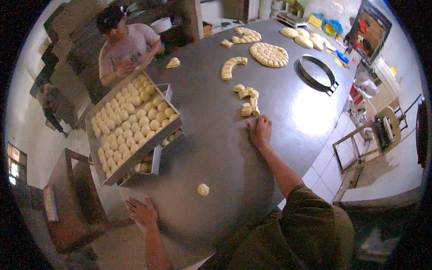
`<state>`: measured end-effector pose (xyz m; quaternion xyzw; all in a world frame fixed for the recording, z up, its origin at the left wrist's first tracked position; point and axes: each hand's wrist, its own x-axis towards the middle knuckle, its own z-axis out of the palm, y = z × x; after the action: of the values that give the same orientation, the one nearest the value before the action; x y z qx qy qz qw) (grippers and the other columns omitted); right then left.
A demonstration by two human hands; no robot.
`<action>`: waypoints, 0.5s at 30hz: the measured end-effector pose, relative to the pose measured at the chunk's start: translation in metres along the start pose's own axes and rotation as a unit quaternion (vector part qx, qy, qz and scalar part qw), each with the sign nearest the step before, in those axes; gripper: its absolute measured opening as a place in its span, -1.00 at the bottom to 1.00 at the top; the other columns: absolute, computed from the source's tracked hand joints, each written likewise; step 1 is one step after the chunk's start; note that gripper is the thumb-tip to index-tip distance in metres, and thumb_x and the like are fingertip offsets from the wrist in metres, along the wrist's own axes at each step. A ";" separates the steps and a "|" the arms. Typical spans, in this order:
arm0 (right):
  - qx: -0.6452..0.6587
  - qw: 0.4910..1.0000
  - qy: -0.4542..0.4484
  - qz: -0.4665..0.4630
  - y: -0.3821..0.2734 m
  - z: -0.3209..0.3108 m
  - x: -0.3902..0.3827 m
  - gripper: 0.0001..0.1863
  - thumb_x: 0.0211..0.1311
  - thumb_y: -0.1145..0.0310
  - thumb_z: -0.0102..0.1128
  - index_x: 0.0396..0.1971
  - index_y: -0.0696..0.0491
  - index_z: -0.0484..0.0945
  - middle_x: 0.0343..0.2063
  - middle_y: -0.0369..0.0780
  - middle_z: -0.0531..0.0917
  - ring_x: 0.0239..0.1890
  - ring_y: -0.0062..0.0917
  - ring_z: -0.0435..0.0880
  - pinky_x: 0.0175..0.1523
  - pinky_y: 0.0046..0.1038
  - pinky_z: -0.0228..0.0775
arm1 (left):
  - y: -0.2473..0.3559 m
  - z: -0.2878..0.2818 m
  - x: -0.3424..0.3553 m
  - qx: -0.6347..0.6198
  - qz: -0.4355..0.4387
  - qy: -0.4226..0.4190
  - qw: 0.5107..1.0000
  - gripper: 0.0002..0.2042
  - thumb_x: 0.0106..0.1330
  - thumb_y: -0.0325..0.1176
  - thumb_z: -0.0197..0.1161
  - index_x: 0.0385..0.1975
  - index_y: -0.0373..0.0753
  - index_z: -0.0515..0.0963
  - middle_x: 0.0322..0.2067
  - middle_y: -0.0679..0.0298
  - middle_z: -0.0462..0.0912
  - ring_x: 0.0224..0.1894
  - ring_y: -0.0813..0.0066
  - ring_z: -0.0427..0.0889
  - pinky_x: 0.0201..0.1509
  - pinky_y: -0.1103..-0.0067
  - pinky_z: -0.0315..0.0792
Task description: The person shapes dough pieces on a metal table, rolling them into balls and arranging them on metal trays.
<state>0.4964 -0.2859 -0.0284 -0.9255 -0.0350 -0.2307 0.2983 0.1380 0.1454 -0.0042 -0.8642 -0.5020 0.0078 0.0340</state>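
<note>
The head view showed the cut dough pieces (249, 99) in a loose cluster near the middle of the worktable (211, 139). The right hand (261, 131) lay at their near end, fingers curled; whether it gripped a piece could not be determined. The left hand (144, 213) was well apart from it, fingers spread at the table's left edge. A single dough ball (203, 189) sat between the hands.

The work surface was smooth and dark grey, with a bright reflection toward its right side. Farther back lay a curved dough strip (233, 68), a scored dough round (269, 55) and a metal ring with a clasp (332, 88). A tray (145, 152) of dough balls stood at the left, a co-worker (130, 49) beyond it. White floor tiles (320, 168) showed at the right.

The upper tray covered most of the lower trays (156, 162), so their contents were only partly visible. The dark sleeve (319, 220) hid the near right table edge. A second figure at far left was indistinct, and the black lens rim cut off the room's outer parts.
</note>
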 end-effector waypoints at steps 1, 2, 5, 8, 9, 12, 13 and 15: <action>-0.040 0.998 -0.002 0.043 0.013 0.008 0.000 -0.48 0.41 0.03 0.21 0.15 0.12 0.49 0.07 -0.02 0.58 0.19 -0.10 0.53 0.27 -0.11 0.37 | -0.009 0.010 0.002 0.004 0.000 0.009 1.000 -0.12 0.47 0.34 -0.08 0.58 -0.22 -0.02 0.57 -0.01 -0.05 0.57 -0.06 0.04 0.55 -0.03 -0.04; 0.052 0.995 0.034 0.077 0.007 0.006 0.004 -0.35 0.44 -0.10 0.11 0.19 0.20 0.46 0.12 0.02 0.56 0.23 -0.07 0.48 0.33 -0.11 0.30 | -0.014 0.018 0.000 0.006 0.003 0.013 1.000 -0.12 0.47 0.33 -0.09 0.57 -0.22 -0.02 0.57 -0.01 -0.04 0.56 -0.06 0.05 0.55 -0.03 -0.04; 0.009 0.979 0.030 0.199 0.019 0.035 0.046 -0.33 0.40 -0.17 0.13 0.10 0.20 0.53 0.19 0.04 0.52 0.25 -0.08 0.48 0.29 -0.09 0.34 | -0.018 0.029 0.002 0.002 0.004 0.023 1.000 -0.13 0.48 0.33 -0.09 0.57 -0.22 0.00 0.57 0.00 -0.02 0.55 -0.07 0.07 0.56 -0.02 -0.04; -0.114 0.978 -0.025 0.175 0.019 0.041 0.081 -0.40 0.34 -0.18 0.19 -0.08 0.14 0.64 0.06 0.02 0.63 0.10 -0.07 0.60 0.13 -0.08 0.45 | -0.015 0.011 0.001 -0.011 0.023 0.008 1.000 -0.12 0.47 0.34 -0.09 0.56 -0.23 0.02 0.56 -0.02 -0.01 0.54 -0.08 0.10 0.56 0.00 -0.02; -0.041 0.982 -0.044 0.177 0.022 0.038 0.085 -0.42 0.32 -0.17 0.21 -0.16 0.14 0.64 -0.06 0.00 0.65 0.00 -0.10 0.63 0.04 -0.09 0.46 | -0.013 0.013 0.004 -0.001 0.011 0.013 1.000 -0.12 0.47 0.34 -0.08 0.56 -0.23 0.03 0.56 -0.03 -0.01 0.53 -0.08 0.12 0.55 0.00 -0.01; 0.166 0.966 -0.083 0.181 0.051 0.030 0.054 -0.52 0.25 -0.06 0.30 -0.35 0.15 0.61 -0.44 -0.12 0.64 -0.32 -0.25 0.65 -0.23 -0.17 0.47 | -0.018 0.026 0.010 0.019 -0.013 0.016 1.000 -0.12 0.45 0.34 -0.05 0.55 -0.25 0.05 0.55 -0.07 -0.01 0.52 -0.08 0.15 0.54 -0.01 0.01; 0.226 0.955 -0.080 0.176 0.063 0.019 0.027 -0.57 0.22 0.01 0.34 -0.39 0.15 0.58 -0.56 -0.18 0.59 -0.42 -0.34 0.62 -0.32 -0.23 0.44 | -0.018 0.029 0.010 0.006 -0.015 0.013 1.000 -0.12 0.45 0.33 -0.03 0.55 -0.25 0.06 0.55 -0.07 0.00 0.52 -0.08 0.15 0.53 -0.02 0.01; 0.354 0.916 -0.050 0.182 0.117 0.011 -0.026 -0.65 0.19 0.12 0.41 -0.41 0.11 0.56 -0.59 -0.27 0.53 -0.41 -0.49 0.57 -0.36 -0.35 0.41 | 0.005 0.024 0.012 -0.025 0.005 0.034 0.999 -0.16 0.45 0.30 0.00 0.51 -0.26 0.13 0.52 -0.10 0.08 0.50 -0.07 0.18 0.52 0.00 0.06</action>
<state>0.5012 -0.3734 -0.1105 -0.7603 0.0397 -0.0986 0.6408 0.1470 0.1546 -0.0280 -0.8672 -0.4959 -0.0339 0.0294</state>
